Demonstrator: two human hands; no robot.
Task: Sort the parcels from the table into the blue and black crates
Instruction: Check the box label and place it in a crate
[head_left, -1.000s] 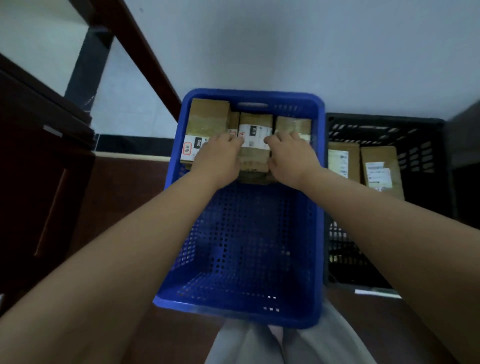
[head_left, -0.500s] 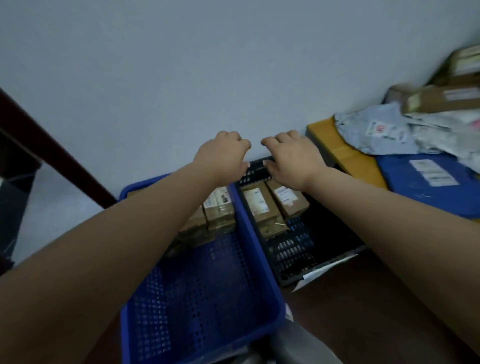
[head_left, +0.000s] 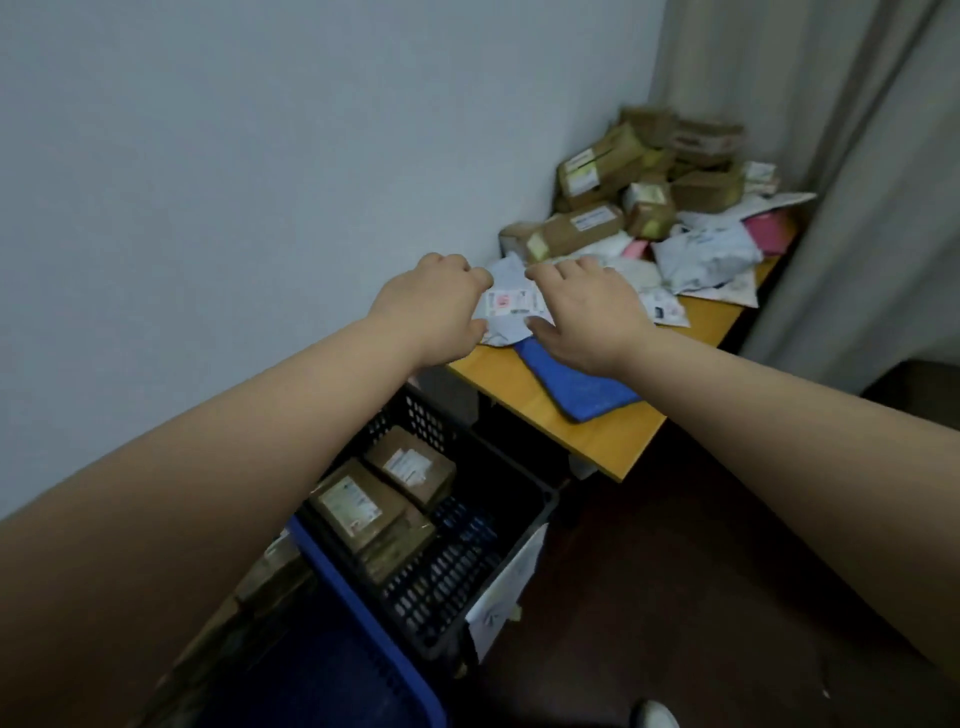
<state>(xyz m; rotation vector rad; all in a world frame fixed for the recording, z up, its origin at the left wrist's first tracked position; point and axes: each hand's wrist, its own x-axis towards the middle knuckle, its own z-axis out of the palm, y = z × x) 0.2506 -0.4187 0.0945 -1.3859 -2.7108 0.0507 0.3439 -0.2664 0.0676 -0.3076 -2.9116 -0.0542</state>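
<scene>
Two hands, left and right, hover empty, fingers loosely curled, over a grey mailer at the table edge. Judged soft, light, slippery; pinch opposite edges.

I noted dim, flat, bluish light, soft motion blur throughout, wide-angle stretching at edges, floor in shadow

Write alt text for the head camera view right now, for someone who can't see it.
Two bare hands, left hand and right hand, reach over a grey mailer bag at the near end of a wooden table piled with cardboard boxes and mailers. Below, a black crate holding brown boxes stands beside a blue crate.
</scene>
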